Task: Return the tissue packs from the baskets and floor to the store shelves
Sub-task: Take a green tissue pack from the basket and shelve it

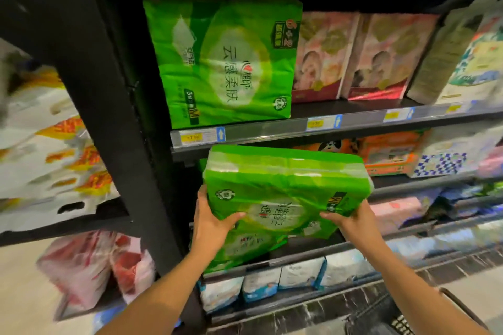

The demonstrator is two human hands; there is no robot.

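Note:
A green tissue pack [285, 185] is held tilted in front of the lower shelf [299, 253], its print turned toward me. My left hand [211, 219] grips its lower left corner, thumb on the front. My right hand [351, 219] grips its lower right edge. Behind and below it another green pack [245, 249] stands on that shelf. A matching green pack [223, 62] stands upright at the left end of the shelf above.
Pink baby-print packs [362, 57] fill the upper shelf [272, 133] to the right. A black upright post [109, 90] borders the bay on the left, with white and orange bags [54, 149] beyond it. Blue-white packs [272, 283] sit low down. A basket rim [462, 307] shows at bottom right.

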